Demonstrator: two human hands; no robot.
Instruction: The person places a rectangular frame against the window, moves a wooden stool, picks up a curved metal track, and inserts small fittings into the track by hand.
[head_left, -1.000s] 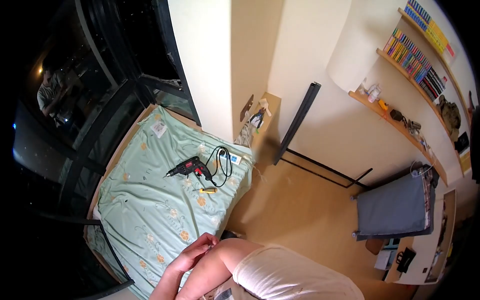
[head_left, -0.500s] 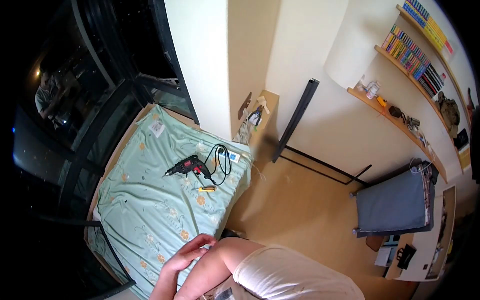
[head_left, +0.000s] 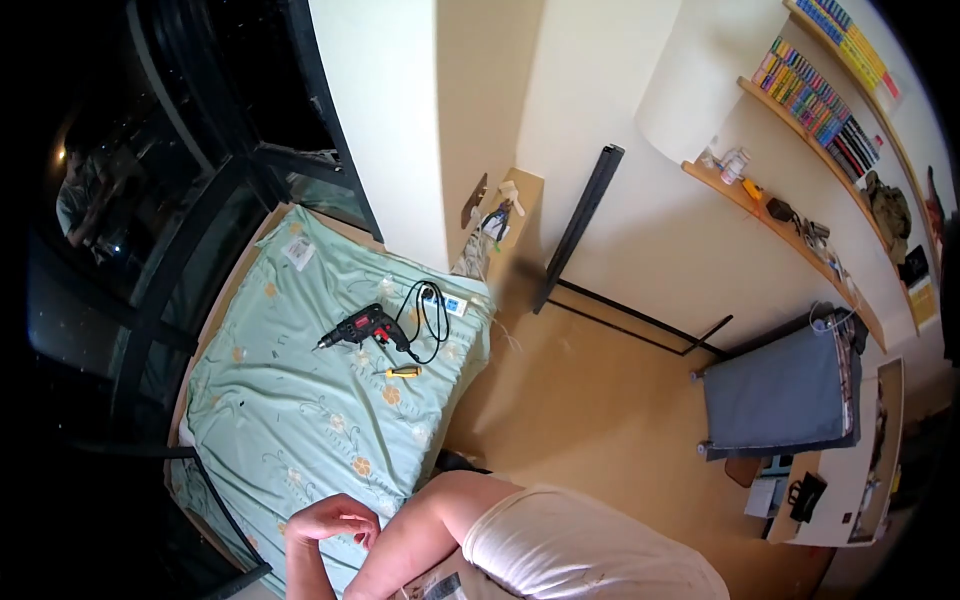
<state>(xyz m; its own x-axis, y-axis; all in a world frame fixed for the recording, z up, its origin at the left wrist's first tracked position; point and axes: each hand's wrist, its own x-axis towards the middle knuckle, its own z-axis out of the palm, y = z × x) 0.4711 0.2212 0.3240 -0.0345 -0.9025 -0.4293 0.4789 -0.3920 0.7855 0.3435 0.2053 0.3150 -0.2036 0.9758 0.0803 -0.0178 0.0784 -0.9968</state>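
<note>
My left hand [head_left: 338,518] is at the lower centre, above the floral bed sheet [head_left: 300,400]. Its fingers are loosely bent and slightly apart, with nothing visible in them. The fingertips hang just left of my bent right arm [head_left: 430,515]. The right forearm runs out of the bottom of the frame, so my right hand is hidden from view. Farther off on the sheet lies a black and red power drill [head_left: 368,328] with its cord coiled beside it. A screwdriver with a yellow handle [head_left: 403,372] rests nearer to me.
A white power strip [head_left: 443,301] lies at the sheet's far right edge. Dark metal frame parts [head_left: 580,230] lean by the wall, right of the bed. Shelves [head_left: 800,230] with books and small items line the right wall. Farther right is a grey-blue covered piece [head_left: 775,390].
My left hand has drawn left and downward, away from my right arm, and its fingers have curled more. The whole view has shifted slightly. Drill and screwdriver stay where they lay.
</note>
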